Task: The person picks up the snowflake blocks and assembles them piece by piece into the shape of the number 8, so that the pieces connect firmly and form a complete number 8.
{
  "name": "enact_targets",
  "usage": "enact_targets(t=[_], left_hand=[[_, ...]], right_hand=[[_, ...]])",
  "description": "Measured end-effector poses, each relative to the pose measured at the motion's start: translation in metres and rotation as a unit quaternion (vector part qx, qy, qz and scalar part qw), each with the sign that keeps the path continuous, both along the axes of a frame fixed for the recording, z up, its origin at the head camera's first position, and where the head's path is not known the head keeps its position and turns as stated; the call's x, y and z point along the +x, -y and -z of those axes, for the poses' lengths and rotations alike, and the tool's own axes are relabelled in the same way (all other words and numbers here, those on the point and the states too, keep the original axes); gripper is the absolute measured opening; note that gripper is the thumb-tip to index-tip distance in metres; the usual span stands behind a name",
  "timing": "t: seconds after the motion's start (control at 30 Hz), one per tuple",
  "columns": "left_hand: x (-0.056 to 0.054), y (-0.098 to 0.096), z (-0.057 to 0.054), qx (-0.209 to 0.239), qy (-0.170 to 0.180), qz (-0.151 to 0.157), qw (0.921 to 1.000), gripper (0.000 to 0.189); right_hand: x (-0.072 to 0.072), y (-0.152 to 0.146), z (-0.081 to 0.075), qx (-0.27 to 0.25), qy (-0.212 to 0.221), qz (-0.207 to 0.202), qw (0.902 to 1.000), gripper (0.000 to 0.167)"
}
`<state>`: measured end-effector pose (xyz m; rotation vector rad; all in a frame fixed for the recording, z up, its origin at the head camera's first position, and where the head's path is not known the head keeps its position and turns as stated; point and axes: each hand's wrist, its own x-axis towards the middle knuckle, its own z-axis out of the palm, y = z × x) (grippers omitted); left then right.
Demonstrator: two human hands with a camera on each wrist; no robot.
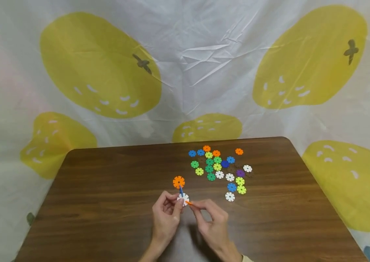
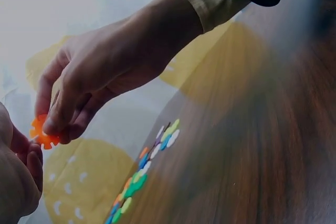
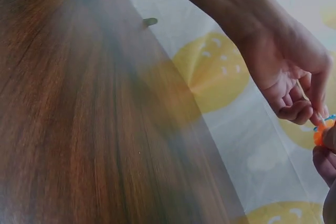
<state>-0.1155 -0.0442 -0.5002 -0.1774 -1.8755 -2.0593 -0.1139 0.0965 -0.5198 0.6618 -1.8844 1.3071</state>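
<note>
My left hand (image 1: 166, 216) pinches a white notched disc (image 1: 185, 198) between thumb and fingers, above the brown table. From its upper edge a blue notched disc (image 1: 181, 191), seen nearly edge-on, reaches up to an orange disc (image 1: 179, 182) that faces the head camera. My right hand (image 1: 213, 220) pinches a second orange disc (image 1: 188, 203), edge-on at the white disc's right side. In the left wrist view that orange disc (image 2: 44, 136) sits between both hands' fingertips. How deeply its slots engage is too small to tell.
Loose notched discs in several colours lie spread over the right back of the table, among them a green disc (image 1: 211, 177), a purple disc (image 1: 240, 173) and a nearby white disc (image 1: 229, 197). Behind the wooden table (image 1: 106, 203) hangs a fruit-print cloth (image 1: 185, 91).
</note>
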Motion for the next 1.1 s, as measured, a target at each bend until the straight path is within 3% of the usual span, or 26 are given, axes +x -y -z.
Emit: enact_targets(t=[0.27,0.37,0.47,0.57,0.67,0.83,0.97,1.1], left_hand=[[-0.005,0.009,-0.001,-0.013,0.008,-0.002,0.9999,0.014],[-0.006,0.013,-0.002,-0.003,0.006,-0.002,1.0,0.014],[-0.005,0.016,-0.003,0.009,0.009,0.001,0.9999,0.014],[-0.003,0.018,-0.003,0.013,0.021,0.005,0.9997,0.014],[-0.002,0.019,-0.003,0.01,0.035,0.008,0.9993,0.014],[-0.001,0.021,-0.002,0.01,0.046,0.011,0.9988,0.015],[0.0,0.021,-0.001,0.014,0.052,0.02,0.9983,0.019],[0.0,0.022,0.0,0.017,0.055,0.027,0.998,0.022]], right_hand=[[0.001,-0.006,0.002,0.018,0.051,-0.025,0.9982,0.036],[-0.001,-0.015,0.005,0.037,0.06,0.005,0.9975,0.037],[-0.005,-0.029,0.01,0.071,0.094,0.064,0.991,0.039],[-0.009,-0.046,0.015,0.115,0.155,0.131,0.9724,0.039],[-0.013,-0.065,0.019,0.158,0.222,0.182,0.9446,0.04],[-0.02,-0.09,0.027,0.205,0.292,0.224,0.9069,0.045],[-0.024,-0.102,0.034,0.217,0.32,0.23,0.8932,0.042],[-0.027,-0.106,0.04,0.224,0.323,0.229,0.8906,0.036]])
